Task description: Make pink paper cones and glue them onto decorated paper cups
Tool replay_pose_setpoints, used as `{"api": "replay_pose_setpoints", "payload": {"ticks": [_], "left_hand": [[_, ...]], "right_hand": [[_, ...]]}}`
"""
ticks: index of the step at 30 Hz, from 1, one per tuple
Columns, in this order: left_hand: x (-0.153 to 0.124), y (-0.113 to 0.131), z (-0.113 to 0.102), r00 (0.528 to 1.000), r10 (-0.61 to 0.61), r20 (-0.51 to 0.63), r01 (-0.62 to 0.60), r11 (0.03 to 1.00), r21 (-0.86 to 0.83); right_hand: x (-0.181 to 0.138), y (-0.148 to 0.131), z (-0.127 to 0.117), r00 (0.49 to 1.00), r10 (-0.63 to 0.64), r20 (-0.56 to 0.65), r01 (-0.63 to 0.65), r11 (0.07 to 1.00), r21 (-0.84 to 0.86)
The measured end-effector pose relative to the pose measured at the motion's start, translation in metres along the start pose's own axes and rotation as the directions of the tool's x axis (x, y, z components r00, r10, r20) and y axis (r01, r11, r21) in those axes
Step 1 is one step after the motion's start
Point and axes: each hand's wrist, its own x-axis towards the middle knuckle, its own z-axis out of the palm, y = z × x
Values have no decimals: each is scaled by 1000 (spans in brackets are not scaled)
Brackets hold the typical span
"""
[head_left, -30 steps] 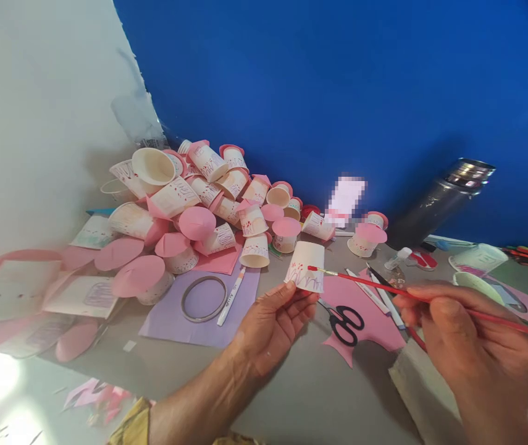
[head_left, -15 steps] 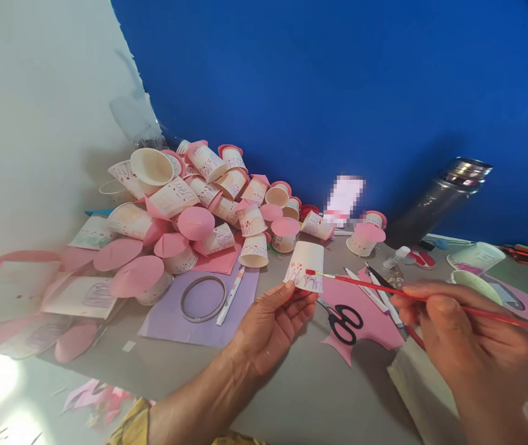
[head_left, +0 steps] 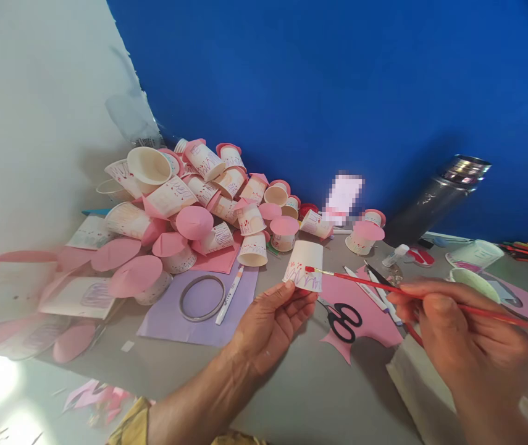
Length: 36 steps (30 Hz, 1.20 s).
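My left hand [head_left: 270, 324] holds a small white paper cup [head_left: 305, 262] upside down by its rim; the cup carries purple zigzags and red marks near the rim. My right hand [head_left: 467, 343] is closed around a thin red paintbrush [head_left: 384, 285], whose red-tipped end touches the cup's side. Both hands hover above the grey table [head_left: 291, 389].
A heap of decorated cups with pink paper lids [head_left: 203, 198] fills the back left. Black scissors [head_left: 343, 321] lie on pink paper [head_left: 375, 321]. A metal ring [head_left: 202, 298] and a marker [head_left: 229, 296] rest on purple paper. A steel flask [head_left: 435, 201] leans at the right.
The view has drifted slightly. The brush tip stays on the cup, and both hands keep nearly the same pose.
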Motion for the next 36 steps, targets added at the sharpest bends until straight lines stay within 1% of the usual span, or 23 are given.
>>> {"api": "replay_pose_setpoints", "payload": {"ticks": [6,12,18,21,25,31,33,36], "left_hand": [[1,-1,-2,1000,7,15,-7,1000,19],[0,-2,-2,1000,24,13,-25,998,66],[0,-2,-2,1000,28,14,-29,997,69],[0,-1,-2,999,31,12,-31,998,63],[0,-1,-2,1000,26,10,-27,998,51],[0,-1,-4,1000,23,7,-23,999,47],[1,-1,-4,1000,25,17,-26,998,61],[1,-2,-3,999,30,22,-32,996,80]], "right_hand": [[0,1,0,999,-7,-43,6,1000,-12],[-1,4,-1,999,-19,33,20,999,-25],[0,0,-2,998,-16,-68,14,999,-37],[-1,-1,-2,997,-18,-73,15,999,-43],[-1,0,-2,999,-5,-44,3,999,-46],[-1,-3,1,993,-10,-115,5,999,-44],[0,-2,0,996,-28,-86,26,999,-34],[1,0,-1,999,-20,-34,18,999,-45]]}}
